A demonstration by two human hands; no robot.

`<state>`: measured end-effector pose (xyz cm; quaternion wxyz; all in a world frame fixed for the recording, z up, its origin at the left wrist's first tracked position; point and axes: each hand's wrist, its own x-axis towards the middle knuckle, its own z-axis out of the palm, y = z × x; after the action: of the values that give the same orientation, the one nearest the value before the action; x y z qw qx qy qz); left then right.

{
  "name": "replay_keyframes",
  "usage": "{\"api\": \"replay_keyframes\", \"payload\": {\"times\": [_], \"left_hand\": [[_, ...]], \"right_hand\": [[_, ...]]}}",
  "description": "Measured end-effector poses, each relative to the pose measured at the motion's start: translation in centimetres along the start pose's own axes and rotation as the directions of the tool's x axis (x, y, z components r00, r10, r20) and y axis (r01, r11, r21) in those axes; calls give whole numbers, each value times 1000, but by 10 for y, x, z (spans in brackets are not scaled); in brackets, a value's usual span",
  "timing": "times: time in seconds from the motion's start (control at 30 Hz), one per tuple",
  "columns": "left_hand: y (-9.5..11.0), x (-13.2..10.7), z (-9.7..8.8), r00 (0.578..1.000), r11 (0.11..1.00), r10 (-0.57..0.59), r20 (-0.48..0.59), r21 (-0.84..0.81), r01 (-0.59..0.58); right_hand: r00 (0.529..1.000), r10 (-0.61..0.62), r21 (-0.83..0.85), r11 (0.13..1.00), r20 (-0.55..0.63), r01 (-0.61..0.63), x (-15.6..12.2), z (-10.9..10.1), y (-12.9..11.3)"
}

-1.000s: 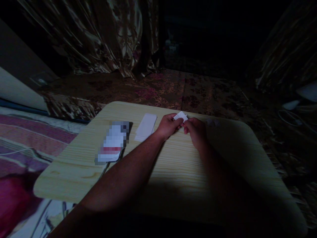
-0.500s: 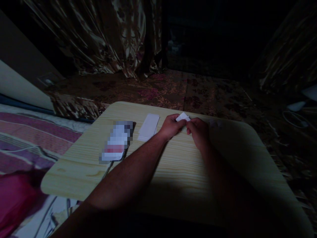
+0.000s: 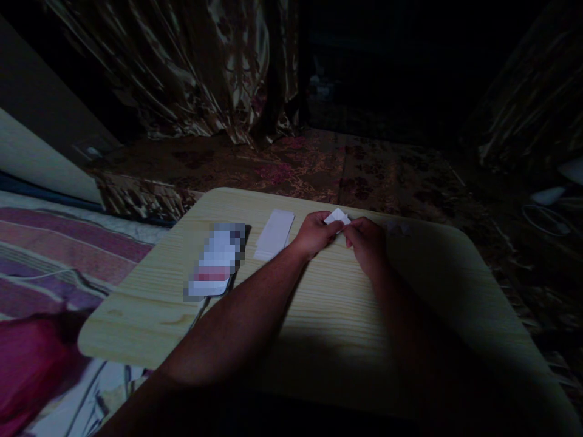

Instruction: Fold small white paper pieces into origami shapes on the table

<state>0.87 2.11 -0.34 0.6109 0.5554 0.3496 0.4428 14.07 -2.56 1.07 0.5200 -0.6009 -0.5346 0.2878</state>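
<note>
A small folded piece of white paper (image 3: pixel 337 215) is held between my two hands above the far part of the wooden table. My left hand (image 3: pixel 316 233) pinches its left side, thumb on top. On the right side, my right hand (image 3: pixel 365 241) grips the paper's lower edge with thumb and fingers. Left of my left hand lies a stack of white paper strips (image 3: pixel 275 233). Small folded paper pieces (image 3: pixel 398 229) rest in shadow on the table just right of my right hand.
A phone-like device (image 3: pixel 216 258), blurred by pixels, lies on the table (image 3: pixel 146 303) at left, a cable running from it. Beyond the far edge is a floral-covered surface (image 3: pixel 273 164) below a curtain (image 3: pixel 228 67). A striped bed cover (image 3: pixel 54 255) borders the left side.
Both hands stay in nearly the same place, and the folded paper between them shifts very slightly. The view has moved a little.
</note>
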Motion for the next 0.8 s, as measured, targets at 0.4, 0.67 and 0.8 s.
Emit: {"api": "replay_keyframes", "payload": {"times": [0.4, 0.67, 0.8], "left_hand": [[4, -2, 3, 999, 1000, -3, -51, -2, 3], [3, -3, 2, 1000, 996, 10, -2, 91, -10], [3, -3, 1, 1000, 994, -3, 1, 107, 3]], "right_hand": [[999, 38, 6, 999, -28, -38, -2, 1, -1], [998, 64, 3, 998, -21, -64, -1, 2, 1], [1000, 27, -60, 998, -15, -28, -1, 1, 2]]}}
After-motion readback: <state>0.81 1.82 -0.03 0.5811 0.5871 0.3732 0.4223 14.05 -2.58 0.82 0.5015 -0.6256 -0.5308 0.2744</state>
